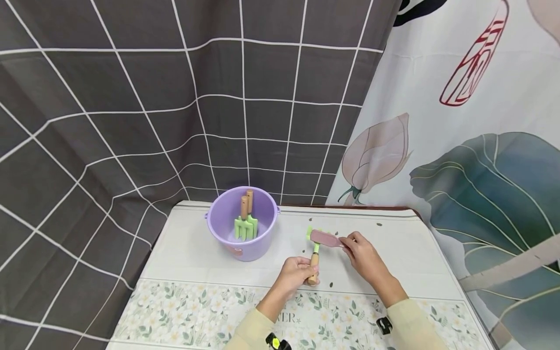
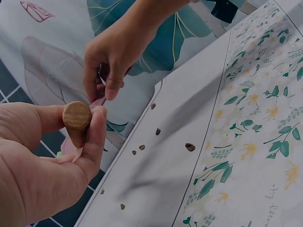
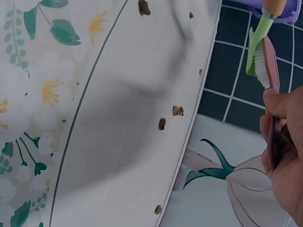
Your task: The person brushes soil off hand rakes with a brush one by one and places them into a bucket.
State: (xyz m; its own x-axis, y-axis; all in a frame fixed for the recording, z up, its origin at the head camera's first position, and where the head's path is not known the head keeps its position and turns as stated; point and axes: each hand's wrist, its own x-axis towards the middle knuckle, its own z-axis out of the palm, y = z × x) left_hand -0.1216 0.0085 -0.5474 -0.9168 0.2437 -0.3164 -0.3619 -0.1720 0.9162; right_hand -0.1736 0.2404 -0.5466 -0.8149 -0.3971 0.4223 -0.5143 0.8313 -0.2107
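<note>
My left hand [image 1: 294, 273] grips the wooden handle of a small green-headed garden hand tool [image 1: 314, 265], which looks like a rake, lifted above the table. In the left wrist view the round butt of its wooden handle [image 2: 77, 115] points at the camera. A pink brush [image 1: 324, 238] is pinched by its handle in my right hand [image 1: 363, 255]. In the right wrist view the white bristles [image 3: 260, 64] press against the green head [image 3: 252, 59]. The brush hides part of that head in the head view.
A purple bucket [image 1: 248, 253] stands left of the hands, holding green garden forks [image 1: 243, 227] with wooden handles. Several small brown bits [image 2: 190, 147] lie scattered on the white and floral tablecloth [image 1: 197, 311]. A dark grid curtain [image 1: 271, 116] hangs behind.
</note>
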